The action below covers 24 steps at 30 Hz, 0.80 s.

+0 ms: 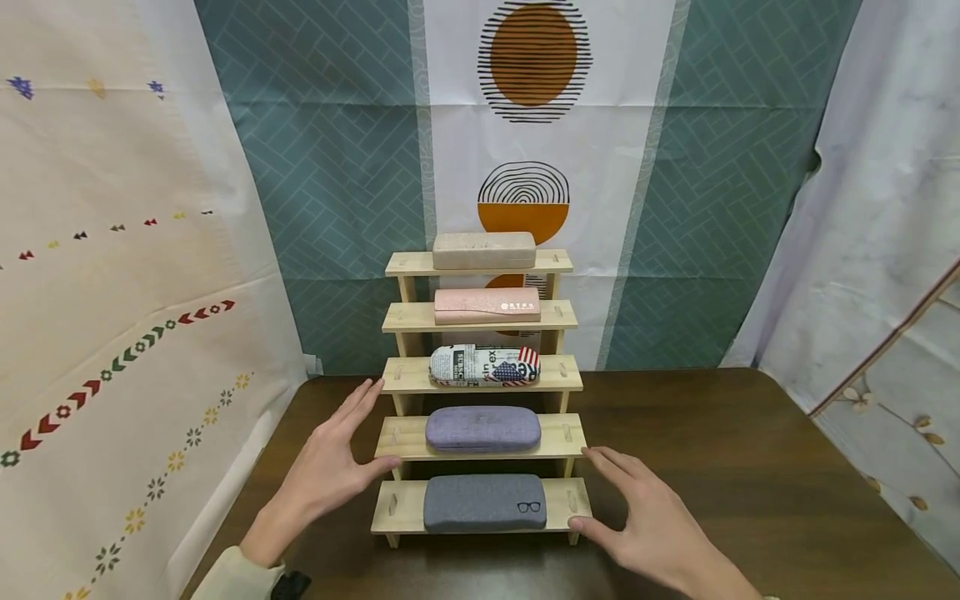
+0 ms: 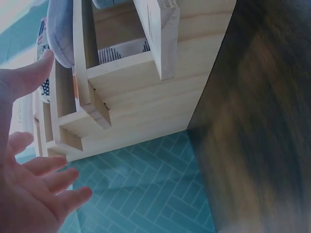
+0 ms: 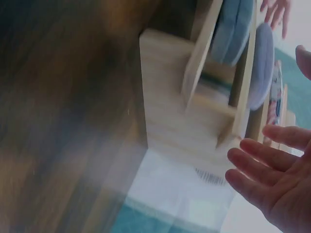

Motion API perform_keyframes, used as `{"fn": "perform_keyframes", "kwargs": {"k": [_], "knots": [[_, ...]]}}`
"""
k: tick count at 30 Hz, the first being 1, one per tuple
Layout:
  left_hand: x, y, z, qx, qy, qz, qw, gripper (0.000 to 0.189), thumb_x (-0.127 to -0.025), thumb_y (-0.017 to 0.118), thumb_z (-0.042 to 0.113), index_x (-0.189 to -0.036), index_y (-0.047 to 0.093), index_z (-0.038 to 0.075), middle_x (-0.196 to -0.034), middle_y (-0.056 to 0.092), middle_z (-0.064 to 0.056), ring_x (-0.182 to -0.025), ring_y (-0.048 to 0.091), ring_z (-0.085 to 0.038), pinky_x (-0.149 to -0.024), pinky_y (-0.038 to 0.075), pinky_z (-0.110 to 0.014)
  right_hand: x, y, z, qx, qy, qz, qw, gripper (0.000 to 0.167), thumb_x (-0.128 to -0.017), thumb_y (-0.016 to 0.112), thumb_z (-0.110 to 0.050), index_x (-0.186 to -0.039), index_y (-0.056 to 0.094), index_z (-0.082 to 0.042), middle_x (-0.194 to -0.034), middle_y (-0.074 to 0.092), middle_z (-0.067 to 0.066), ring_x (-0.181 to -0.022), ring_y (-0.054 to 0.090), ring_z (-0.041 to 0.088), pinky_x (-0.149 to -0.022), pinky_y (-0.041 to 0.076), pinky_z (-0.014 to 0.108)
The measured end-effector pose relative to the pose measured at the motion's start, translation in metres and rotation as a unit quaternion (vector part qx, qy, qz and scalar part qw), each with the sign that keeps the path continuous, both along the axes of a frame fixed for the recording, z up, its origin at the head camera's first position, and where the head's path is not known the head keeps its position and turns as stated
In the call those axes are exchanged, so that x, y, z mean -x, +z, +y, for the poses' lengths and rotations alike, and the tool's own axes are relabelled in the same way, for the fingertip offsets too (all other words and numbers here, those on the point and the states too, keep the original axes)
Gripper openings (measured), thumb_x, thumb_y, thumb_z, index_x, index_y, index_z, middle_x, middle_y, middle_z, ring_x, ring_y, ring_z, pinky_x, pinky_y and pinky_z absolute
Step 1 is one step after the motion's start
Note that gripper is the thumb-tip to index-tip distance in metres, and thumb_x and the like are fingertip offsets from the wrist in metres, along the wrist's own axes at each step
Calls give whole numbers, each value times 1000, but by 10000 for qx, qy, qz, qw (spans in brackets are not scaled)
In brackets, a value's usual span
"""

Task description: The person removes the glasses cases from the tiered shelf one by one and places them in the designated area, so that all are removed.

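A stepped wooden rack (image 1: 408, 510) stands on the table, one glasses case on each of its several tiers. From the bottom up lie a grey case (image 1: 480, 502) with a glasses print, a purple case (image 1: 483, 429), a newspaper-and-flag print case (image 1: 484, 366), a pink case (image 1: 487, 306) and a beige case (image 1: 483, 251). My left hand (image 1: 330, 467) is spread beside the rack's left side, fingertips near the middle tier. To the right, my right hand (image 1: 648, 521) has its fingers extended, tips close to the ends of the two lowest tiers. Both hands hold nothing.
The dark wooden table (image 1: 675, 433) extends to both sides of the rack. Behind it hangs a teal and white curtain (image 1: 345, 192). Patterned cloth (image 1: 112, 292) flanks the left side, and a pale cloth with a branch print (image 1: 892, 375) hangs on the right.
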<state>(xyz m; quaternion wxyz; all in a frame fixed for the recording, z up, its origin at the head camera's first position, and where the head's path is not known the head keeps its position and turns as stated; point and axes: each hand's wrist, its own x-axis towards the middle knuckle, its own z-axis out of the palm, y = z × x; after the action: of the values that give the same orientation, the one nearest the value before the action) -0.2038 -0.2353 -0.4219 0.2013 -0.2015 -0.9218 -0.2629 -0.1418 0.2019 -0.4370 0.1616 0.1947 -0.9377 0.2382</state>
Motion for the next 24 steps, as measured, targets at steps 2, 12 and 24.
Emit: {"fn": "perform_keyframes", "kwargs": {"k": [2,12,24], "knots": [[2,-1,1,-55,-30,-32,10000,107,-82,89,55,-168,34,21,-168,35,-14,-138,52,-47,-101,51,-67,0,-2,-6,41,39,26,10000,82,-82,87,-57,-148,64,-14,-146,60,7,-131,60,31,-96,57,57],[10,-3,2,-232,-187,-183,9994,114,-76,96,43,-168,34,17,-167,36,-17,-143,46,-45,-107,48,-65,-4,-2,-28,558,524,95,9970,63,-81,93,-42,-135,71,-19,-136,62,-11,-122,64,16,-93,59,48],[14,-4,7,-360,-334,-270,9984,115,-73,100,29,-167,36,19,-162,43,-14,-143,49,-39,-109,48,-61,10,-14,-47,382,1037,-720,9913,68,-86,88,-45,-139,67,-8,-143,64,11,-132,60,30,-105,52,57]]}}
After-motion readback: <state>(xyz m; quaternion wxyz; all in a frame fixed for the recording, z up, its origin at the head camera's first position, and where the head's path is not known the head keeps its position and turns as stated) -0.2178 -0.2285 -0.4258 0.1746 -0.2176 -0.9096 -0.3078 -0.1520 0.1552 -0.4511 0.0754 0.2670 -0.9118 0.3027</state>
